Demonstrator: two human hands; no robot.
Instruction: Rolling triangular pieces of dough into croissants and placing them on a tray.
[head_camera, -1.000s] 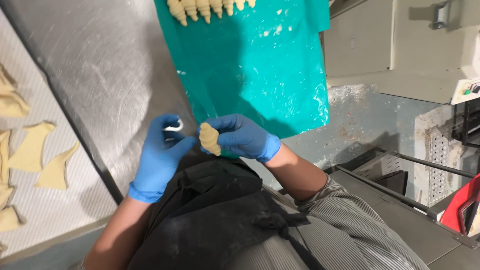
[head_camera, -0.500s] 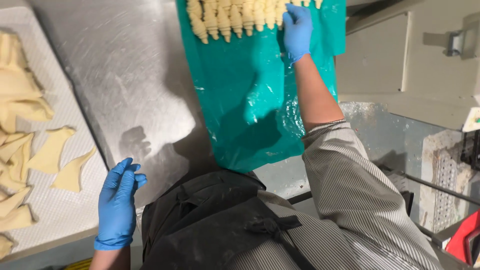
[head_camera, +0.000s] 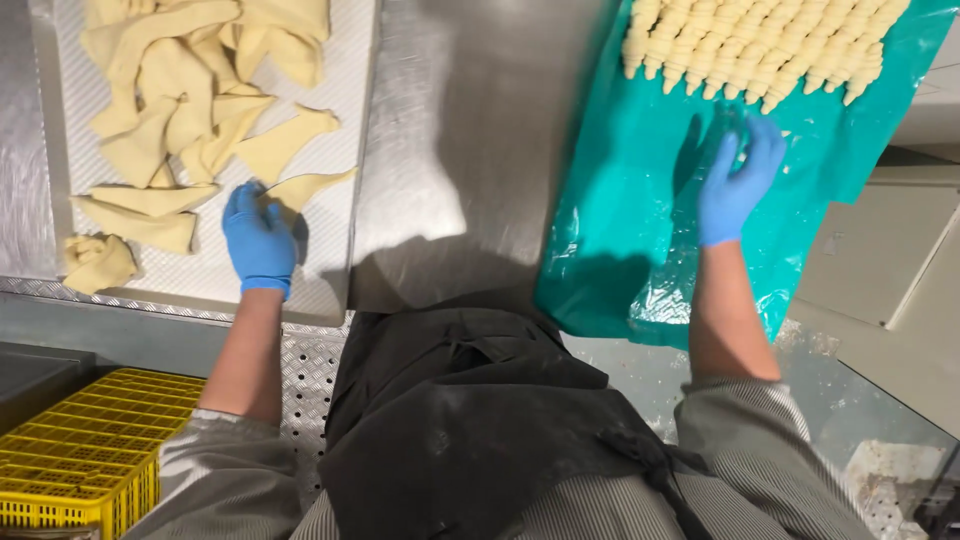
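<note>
Bakery kitchen | steel worktable (head_camera: 450, 130) | dough triangles (head_camera: 190, 110) | rolled croissants (head_camera: 760, 45)

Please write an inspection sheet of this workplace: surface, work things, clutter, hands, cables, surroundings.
Surface: steel table, bare in the middle.
Job's things: cut dough triangles on a white mat; rolled dough pieces in a row on a teal plastic sheet.
Clutter: nothing seen.
Hands: left hand in a blue glove touches a dough triangle; right hand open on the sheet.
Cables: nothing seen.
Surroundings: yellow crate lower left.
</note>
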